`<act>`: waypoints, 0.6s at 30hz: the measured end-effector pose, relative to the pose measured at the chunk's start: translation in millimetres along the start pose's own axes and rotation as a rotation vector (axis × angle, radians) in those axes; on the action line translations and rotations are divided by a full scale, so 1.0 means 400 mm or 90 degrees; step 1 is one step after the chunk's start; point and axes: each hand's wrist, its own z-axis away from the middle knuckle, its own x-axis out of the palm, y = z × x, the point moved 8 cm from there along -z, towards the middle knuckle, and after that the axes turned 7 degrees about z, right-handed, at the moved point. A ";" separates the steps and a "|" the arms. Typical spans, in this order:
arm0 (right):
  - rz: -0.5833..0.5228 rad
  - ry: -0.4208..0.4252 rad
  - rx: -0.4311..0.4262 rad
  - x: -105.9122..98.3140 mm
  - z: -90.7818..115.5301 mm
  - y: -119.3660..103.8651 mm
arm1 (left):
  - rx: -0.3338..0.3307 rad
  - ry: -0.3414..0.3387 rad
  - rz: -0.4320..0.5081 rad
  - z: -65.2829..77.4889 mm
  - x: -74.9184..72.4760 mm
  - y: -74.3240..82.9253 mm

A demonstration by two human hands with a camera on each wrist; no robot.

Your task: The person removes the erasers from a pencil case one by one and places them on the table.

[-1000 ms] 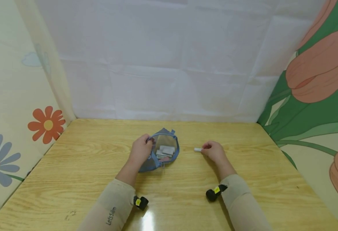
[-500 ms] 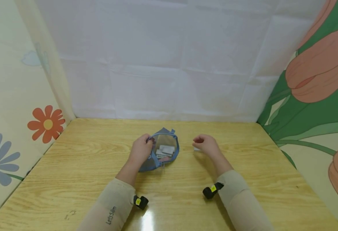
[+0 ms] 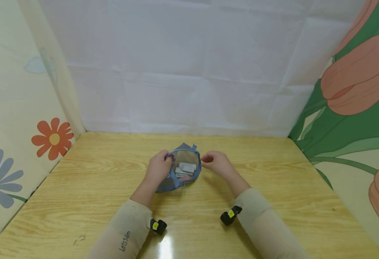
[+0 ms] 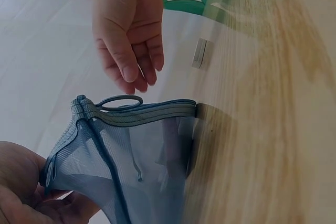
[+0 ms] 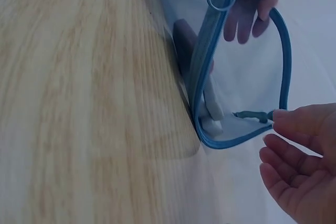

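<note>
Left hand (image 3: 158, 166) pinches rim of mesh pouch (image 3: 168, 185), presumably so mouth stands wide; right hand (image 3: 218, 162), fingers loosely bent, holds nothing beside opening; pale blocks (image 3: 187, 168) lie inside.

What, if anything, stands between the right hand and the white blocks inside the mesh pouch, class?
In the head view, only the blue rim of the mesh pouch lies between the right hand and the white blocks; the pouch is open, with nothing else visible in the way.

Left sleeve (image 3: 132, 220): dark lettering (image 3: 124, 241) reading "Let's Slim", slightly blurred, running lengthwise.
</note>
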 end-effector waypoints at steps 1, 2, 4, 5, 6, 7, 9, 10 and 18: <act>-0.002 -0.002 -0.002 0.005 -0.001 -0.004 | -0.001 0.000 0.001 0.000 0.000 0.000; -0.008 -0.006 -0.003 0.011 -0.002 -0.007 | 0.000 0.000 0.000 0.000 0.000 0.000; -0.015 -0.018 -0.007 0.022 -0.003 -0.013 | 0.001 0.000 0.002 0.000 0.000 0.001; -0.016 -0.022 -0.012 0.027 -0.003 -0.016 | 0.002 0.001 0.002 0.000 0.000 0.002; -0.016 -0.027 -0.015 0.033 -0.003 -0.018 | 0.003 0.002 0.002 -0.001 0.000 0.002; -0.013 -0.031 -0.016 0.038 -0.004 -0.020 | 0.004 0.003 0.002 -0.001 0.000 0.002; -0.008 -0.037 -0.018 0.047 -0.005 -0.022 | 0.005 0.004 0.001 -0.002 0.000 0.002; -0.006 -0.038 -0.019 0.052 -0.006 -0.023 | 0.004 0.005 0.001 -0.003 -0.001 0.001; 0.003 -0.050 -0.035 0.086 -0.009 -0.024 | 0.016 0.007 -0.016 0.002 -0.002 0.009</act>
